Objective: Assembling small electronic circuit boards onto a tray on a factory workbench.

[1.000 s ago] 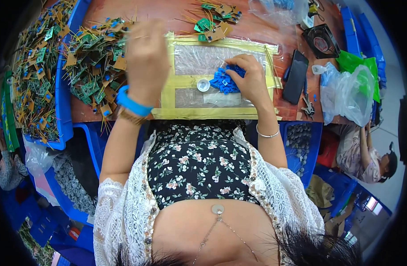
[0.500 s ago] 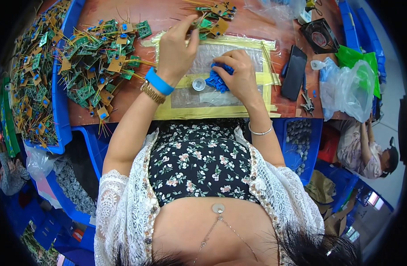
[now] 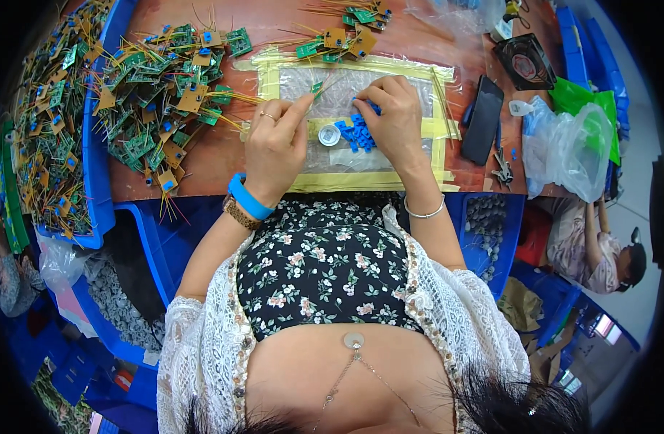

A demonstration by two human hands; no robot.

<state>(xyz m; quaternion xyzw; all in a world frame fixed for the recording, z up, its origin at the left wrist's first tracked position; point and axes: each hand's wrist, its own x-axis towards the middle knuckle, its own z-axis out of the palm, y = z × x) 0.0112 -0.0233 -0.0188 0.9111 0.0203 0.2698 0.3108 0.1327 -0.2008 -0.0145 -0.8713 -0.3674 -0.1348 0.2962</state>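
Your left hand [image 3: 277, 145] pinches a green board [image 3: 317, 87] at 11 o'clock of loose blue pieces [image 3: 358, 134]; your right hand's [image 3: 395, 116] grip there is indeterminable. Several heaped boards [image 3: 191, 99], 9 o'clock, bear blue parts; loose pieces remain.

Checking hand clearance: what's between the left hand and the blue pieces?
A small round white container on the taped plastic sheet, in the head view.
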